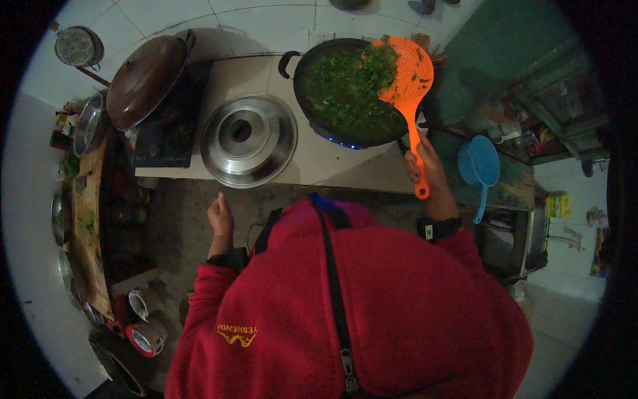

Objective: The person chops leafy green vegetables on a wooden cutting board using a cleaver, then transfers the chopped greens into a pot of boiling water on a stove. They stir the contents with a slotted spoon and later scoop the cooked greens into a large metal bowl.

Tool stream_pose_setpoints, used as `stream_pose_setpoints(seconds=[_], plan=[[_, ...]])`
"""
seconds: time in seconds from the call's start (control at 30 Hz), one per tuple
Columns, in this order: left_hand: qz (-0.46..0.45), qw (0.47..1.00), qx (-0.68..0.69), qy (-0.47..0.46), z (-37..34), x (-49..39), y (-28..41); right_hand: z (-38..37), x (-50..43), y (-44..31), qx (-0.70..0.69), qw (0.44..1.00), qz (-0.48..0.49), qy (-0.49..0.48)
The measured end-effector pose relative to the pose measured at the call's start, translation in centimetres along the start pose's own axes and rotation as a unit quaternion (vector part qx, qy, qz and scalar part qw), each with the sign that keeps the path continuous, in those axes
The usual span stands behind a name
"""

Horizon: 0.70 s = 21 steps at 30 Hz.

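My right hand (pixel 427 162) grips the handle of an orange plastic slotted skimmer (pixel 416 75). The skimmer's perforated head is over the right side of a dark two-handled wok (pixel 299 95), with chopped green leaves (pixel 377 67) heaped on its left part. More chopped greens (pixel 334 95) lie in liquid in the wok. Blue lights glow below the wok's front rim. My left hand (pixel 221 217) hangs in front of the counter edge, thumb pointing forward, and nothing shows in it; its fingers are partly hidden. Nearest to it on the counter is a domed steel lid (pixel 269 152) with a black knob.
A brown lidded pan (pixel 149 82) stands on a black cooktop (pixel 164 149) at the left. To the right, a blue long-handled plastic dipper (pixel 478 159) rests on a green surface. A wooden board (pixel 89 199) and steel bowls line the left side. A green cabinet (pixel 498 65) rises at the right.
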State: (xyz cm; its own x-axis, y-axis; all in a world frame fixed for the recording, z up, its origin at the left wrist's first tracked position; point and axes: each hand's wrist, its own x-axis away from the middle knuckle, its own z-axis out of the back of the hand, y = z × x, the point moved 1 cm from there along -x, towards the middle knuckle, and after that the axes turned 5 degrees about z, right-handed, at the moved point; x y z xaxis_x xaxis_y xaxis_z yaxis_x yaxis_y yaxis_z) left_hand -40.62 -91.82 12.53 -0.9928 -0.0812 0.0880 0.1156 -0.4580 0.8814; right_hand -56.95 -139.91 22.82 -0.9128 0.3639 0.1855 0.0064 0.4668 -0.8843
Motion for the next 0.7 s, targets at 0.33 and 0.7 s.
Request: stream_pose_setpoints(seconds=[0.33,0.7], plan=[[-0.081,0.995,0.009,-0.065,-2.0,-0.5,1.3,-0.2,0.8,-0.5,0.037,0.999,-0.013,0.004],[-0.316,0.941,-0.065,-0.097,-8.5,-3.5,23.1,0.5,1.5,-1.8,0.046,0.998,-0.038,-0.021]])
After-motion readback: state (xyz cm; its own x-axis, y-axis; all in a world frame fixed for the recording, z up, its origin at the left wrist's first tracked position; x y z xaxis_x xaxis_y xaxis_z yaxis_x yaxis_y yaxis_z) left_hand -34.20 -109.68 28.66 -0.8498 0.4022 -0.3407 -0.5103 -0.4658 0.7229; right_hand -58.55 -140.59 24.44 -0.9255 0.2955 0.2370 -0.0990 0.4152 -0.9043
